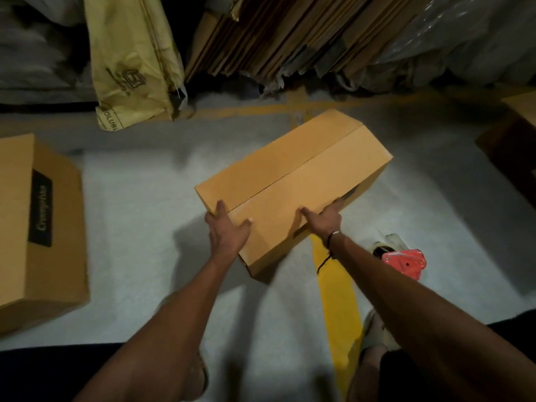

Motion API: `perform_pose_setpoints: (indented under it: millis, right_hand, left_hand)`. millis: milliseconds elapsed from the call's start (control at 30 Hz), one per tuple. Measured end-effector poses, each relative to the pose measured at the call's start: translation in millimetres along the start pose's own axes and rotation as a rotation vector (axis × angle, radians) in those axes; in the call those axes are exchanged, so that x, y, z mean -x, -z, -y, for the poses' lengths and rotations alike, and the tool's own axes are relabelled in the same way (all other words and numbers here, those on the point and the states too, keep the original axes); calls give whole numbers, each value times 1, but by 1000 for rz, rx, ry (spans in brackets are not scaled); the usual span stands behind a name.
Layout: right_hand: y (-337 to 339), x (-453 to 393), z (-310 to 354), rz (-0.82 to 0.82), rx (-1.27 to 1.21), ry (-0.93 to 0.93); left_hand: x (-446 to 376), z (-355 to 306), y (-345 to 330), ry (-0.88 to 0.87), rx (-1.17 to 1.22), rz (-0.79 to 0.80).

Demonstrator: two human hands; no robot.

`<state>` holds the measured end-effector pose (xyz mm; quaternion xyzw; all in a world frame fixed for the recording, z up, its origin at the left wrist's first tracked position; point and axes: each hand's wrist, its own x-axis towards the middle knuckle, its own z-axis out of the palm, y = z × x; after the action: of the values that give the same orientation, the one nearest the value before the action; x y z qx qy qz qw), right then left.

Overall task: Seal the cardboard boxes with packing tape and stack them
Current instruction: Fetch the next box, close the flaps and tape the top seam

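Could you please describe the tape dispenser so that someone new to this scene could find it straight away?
Start at the yellow floor stripe running toward the cardboard box that both hands hold. Just to the right of that stripe, beyond the right forearm, the tape dispenser lies on the grey floor. It is the only bright red thing among brown cardboard.

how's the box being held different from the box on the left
The held box is long, low and plain on top, gripped at its near end by the left hand and right hand. The box on the left looks taller, carries a black label and is untouched. Both are brown cardboard with flaps closed.
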<state>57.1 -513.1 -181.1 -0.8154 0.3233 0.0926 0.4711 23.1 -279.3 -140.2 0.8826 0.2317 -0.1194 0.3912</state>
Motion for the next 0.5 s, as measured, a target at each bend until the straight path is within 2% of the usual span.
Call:
perform_pose_setpoints:
  millis: [167, 267, 400, 500]
  right_hand:
    - [55, -72, 25, -104, -58, -90]
    - [76, -91, 35, -73, -172, -156]
    - [68, -100, 17, 22, -280, -274]
    - [54, -98, 0, -9, -469, -361]
  left_hand:
    - [1, 1, -38, 28, 93, -94]
    - [-5, 12, -47, -34, 69, -139]
    - [-8, 19, -51, -67, 55, -141]
    - [-10, 21, -50, -52, 63, -122]
